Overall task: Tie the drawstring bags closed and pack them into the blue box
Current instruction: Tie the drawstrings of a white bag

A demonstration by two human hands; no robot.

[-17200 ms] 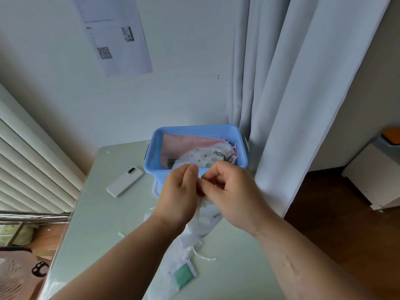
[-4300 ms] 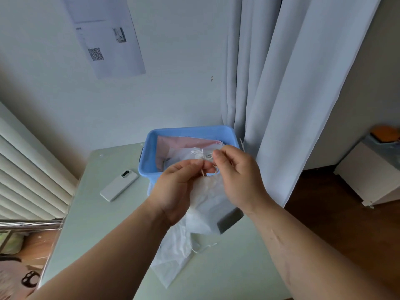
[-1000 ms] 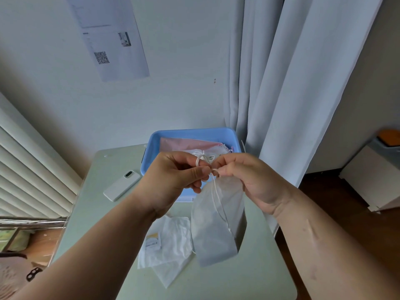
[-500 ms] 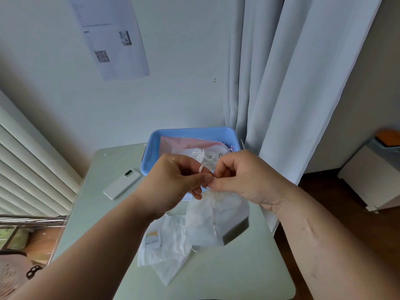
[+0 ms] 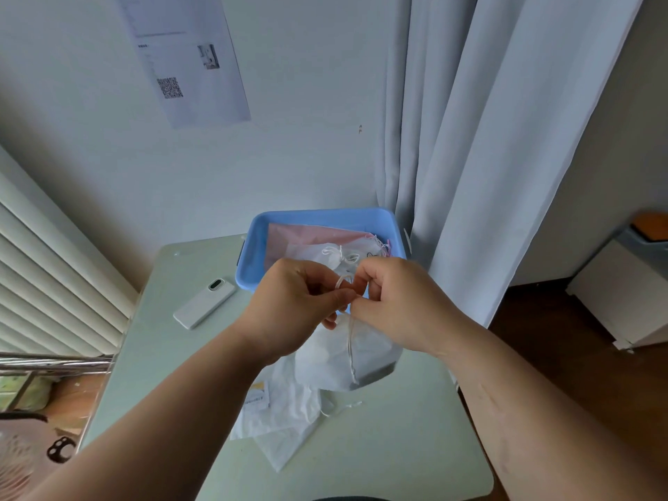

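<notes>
A white drawstring bag point(image 5: 339, 359) hangs in the air above the table, held by its cord. My left hand point(image 5: 292, 312) and my right hand point(image 5: 401, 305) meet at its neck, and both pinch the white drawstring point(image 5: 343, 280), which forms a small loop between the fingers. One cord end trails down the front of the bag. Behind my hands stands the blue box point(image 5: 289, 222), holding a pink bag point(image 5: 300, 236) and a tied white bag point(image 5: 332, 254). More white bags point(image 5: 285, 417) lie flat on the table below my hands.
A white phone point(image 5: 204, 303) lies on the pale green table point(image 5: 162, 341) left of the box. A grey curtain point(image 5: 470, 157) hangs right behind the box. The table's right edge drops to a wooden floor; a white cabinet point(image 5: 621, 298) stands far right.
The bag has dropped a little lower and bunched up since a second ago. My fingers have shifted along the cord, and a small loop now stands up between my hands.
</notes>
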